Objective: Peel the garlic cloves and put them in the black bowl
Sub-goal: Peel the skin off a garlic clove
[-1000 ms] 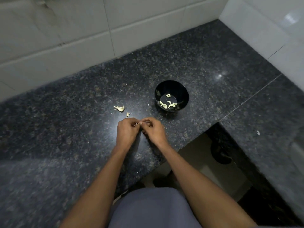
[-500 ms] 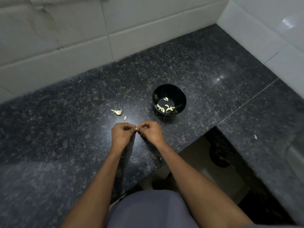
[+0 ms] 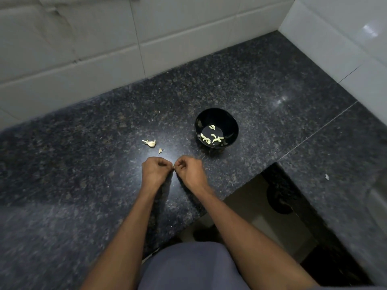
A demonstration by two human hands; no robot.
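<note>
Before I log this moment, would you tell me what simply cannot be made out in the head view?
- The garlic clove: only a speck shows between the left hand and right hand; curled fingers hide how far it is peeled.
- Pieces in the black bowl: too small to count surely; the near wall hides part of the floor.
- Scraps on the counter: too small to tell skin from clove.

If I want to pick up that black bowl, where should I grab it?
Take the black bowl by its rim, probably from above on the near right side. It stands upright and open on the counter, its round wall is bare there, and fingers stay clear of the peeled cloves at the bottom.
</note>
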